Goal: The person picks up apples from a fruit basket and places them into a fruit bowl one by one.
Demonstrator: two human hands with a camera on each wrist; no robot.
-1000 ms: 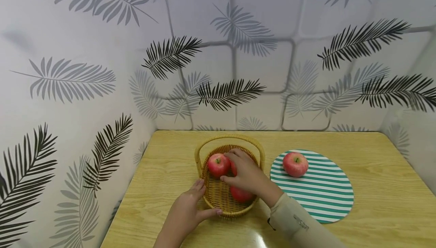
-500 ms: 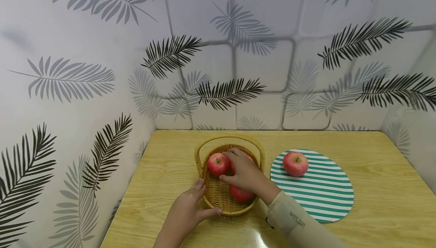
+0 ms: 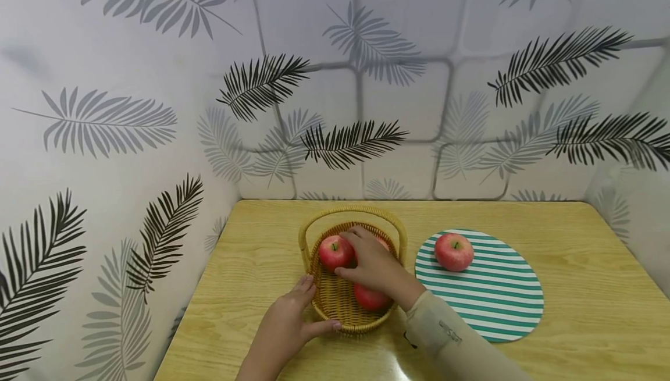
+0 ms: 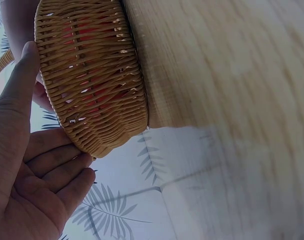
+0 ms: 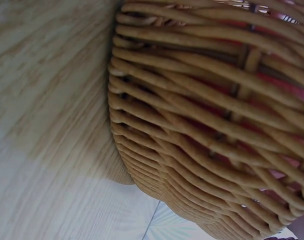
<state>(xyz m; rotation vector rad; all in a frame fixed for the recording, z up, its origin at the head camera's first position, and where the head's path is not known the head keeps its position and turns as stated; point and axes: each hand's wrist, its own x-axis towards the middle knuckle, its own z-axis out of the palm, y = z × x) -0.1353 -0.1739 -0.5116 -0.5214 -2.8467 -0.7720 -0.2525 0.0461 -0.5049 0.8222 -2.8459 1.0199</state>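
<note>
A wicker basket with an arched handle stands on the wooden table and holds three red apples. My right hand reaches inside, its fingers curled over one apple that is mostly hidden. Another apple lies to its left and a third just below the hand. My left hand rests against the basket's outer near-left wall, with thumb and fingers spread along it. The left wrist view shows that hand touching the basket. In the right wrist view only the basket shows.
A fourth red apple sits on a green-and-white striped oval mat to the right of the basket. Leaf-patterned walls close in the table at the back and on both sides.
My right hand has crept slightly up and left inside the basket over the hidden apple. The left hand, the basket and the other apples have stayed put.
</note>
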